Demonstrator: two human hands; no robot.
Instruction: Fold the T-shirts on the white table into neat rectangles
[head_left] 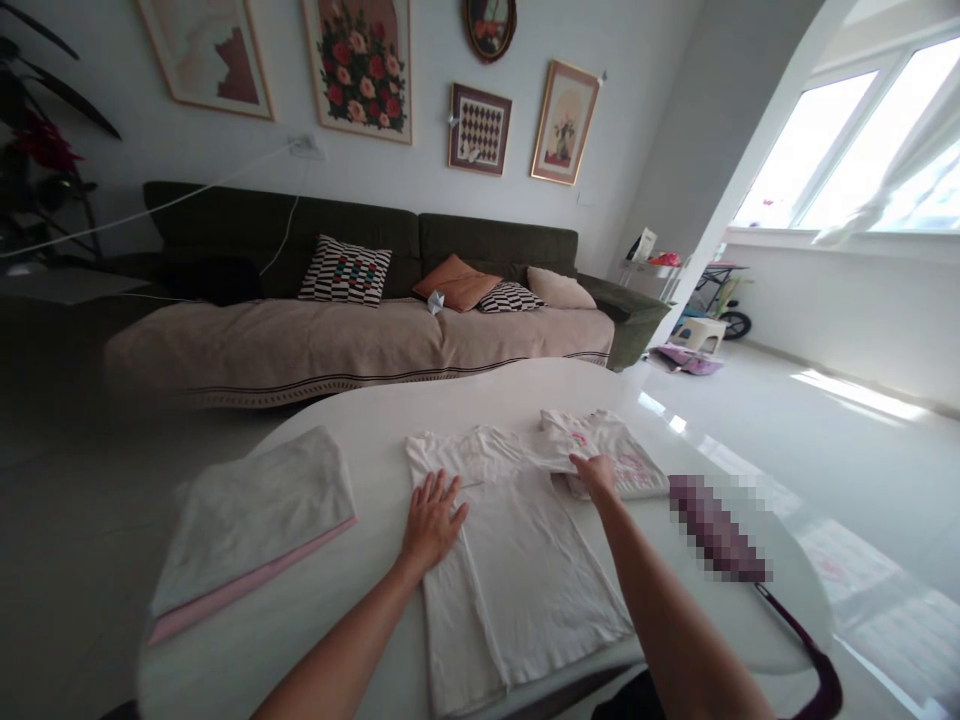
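A white shirt (536, 570) is spread on the table, its left side folded inward in a long strip. My left hand (433, 523) lies flat on that folded strip, fingers spread. At the shirt's upper right, my right hand (596, 474) is closed on the sleeve, which is pulled out to the right. Just behind this hand rests a folded white garment (626, 445) with a pink print, partly covered by the hand and the sleeve.
The rounded white table (382, 410) holds a folded grey cloth (259, 510) over a pink cloth (255, 580) at left. A pixelated purplish item (716, 530) with a dark strap lies at right. Beyond stands a green sofa (495, 240) with cushions.
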